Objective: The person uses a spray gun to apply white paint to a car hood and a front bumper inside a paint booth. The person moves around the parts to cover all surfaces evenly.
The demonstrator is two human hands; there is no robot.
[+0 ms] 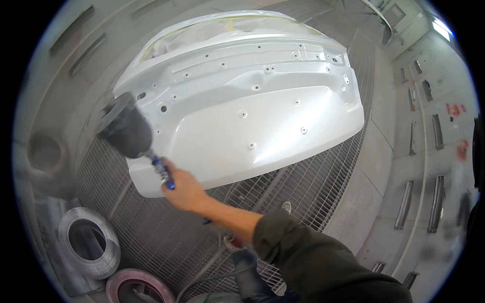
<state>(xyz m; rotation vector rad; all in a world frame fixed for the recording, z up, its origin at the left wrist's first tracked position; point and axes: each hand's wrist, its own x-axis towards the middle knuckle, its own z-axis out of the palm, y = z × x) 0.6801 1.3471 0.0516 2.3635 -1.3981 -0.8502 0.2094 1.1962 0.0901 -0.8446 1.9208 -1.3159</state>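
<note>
My right hand (pixel 186 191) reaches in from the lower right, its fingers wrapped round the blue and silver handle of a spray gun (pixel 162 170). A large dark grey cup (pixel 126 129) on the gun tilts up and to the left, over the left edge of a white car tailgate (pixel 217 136). This panel has a glossy face with several small holes and a raised lower section. Yellow tape and cloudy sheeting (pixel 202 38) cover its window opening at the far end. The gun's nozzle is hidden from this view. My left hand is out of sight.
Beneath the panel lies a metal floor grating (pixel 151 222). A grey ring-shaped roll (pixel 68 242) and a pinkish one (pixel 113 288) are at the lower left. A hose (pixel 202 279) runs near my legs. The right wall (pixel 399 151) carries several slotted fittings and red smears.
</note>
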